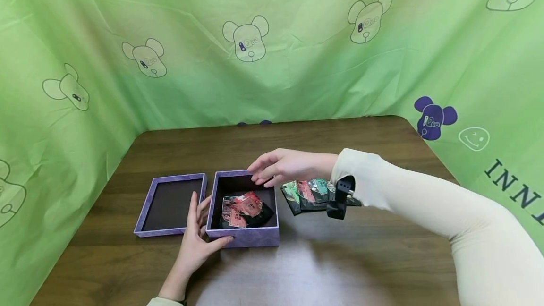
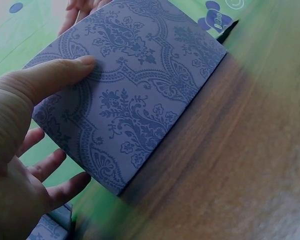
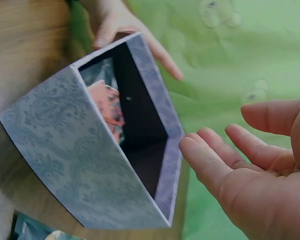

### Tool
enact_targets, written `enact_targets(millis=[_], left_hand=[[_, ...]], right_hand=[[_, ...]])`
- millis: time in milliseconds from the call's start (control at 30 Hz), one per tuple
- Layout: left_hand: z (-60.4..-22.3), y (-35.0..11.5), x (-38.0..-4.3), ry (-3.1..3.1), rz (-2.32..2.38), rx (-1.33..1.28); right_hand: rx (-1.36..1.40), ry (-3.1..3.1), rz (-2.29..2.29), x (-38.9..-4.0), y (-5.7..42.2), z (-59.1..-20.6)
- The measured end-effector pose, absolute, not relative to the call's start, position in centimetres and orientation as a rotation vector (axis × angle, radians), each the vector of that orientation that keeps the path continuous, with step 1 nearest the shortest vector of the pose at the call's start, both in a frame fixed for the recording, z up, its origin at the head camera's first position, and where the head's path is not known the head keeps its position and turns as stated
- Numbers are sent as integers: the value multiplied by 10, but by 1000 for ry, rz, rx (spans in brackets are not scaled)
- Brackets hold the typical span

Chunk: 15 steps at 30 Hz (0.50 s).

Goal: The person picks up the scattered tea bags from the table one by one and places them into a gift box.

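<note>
My spread left hand [image 1: 198, 236] steadies purple box [image 1: 255, 237] at near-left corner; empty, relaxed right hand [image 1: 285, 166] should clear far-right corner

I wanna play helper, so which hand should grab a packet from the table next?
Probably the right hand: it looks empty and is nearer the packets on the table. The left hand touches the purple box on the side away from them, perhaps steadying it.
</note>
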State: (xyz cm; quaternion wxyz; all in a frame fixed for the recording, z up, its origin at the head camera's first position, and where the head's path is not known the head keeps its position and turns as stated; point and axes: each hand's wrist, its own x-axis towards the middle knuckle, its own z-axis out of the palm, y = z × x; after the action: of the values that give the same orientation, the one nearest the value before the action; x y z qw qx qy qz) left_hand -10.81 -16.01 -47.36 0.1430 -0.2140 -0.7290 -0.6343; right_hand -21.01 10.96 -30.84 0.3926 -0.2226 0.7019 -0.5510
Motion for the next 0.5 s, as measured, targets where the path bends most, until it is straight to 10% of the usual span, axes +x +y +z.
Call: enact_targets(millis=[500], left_hand=[[-473, -160, -108, -2108, -1828, -612]], right_hand=[[-611, 1825, -1506, -211, 176, -303]])
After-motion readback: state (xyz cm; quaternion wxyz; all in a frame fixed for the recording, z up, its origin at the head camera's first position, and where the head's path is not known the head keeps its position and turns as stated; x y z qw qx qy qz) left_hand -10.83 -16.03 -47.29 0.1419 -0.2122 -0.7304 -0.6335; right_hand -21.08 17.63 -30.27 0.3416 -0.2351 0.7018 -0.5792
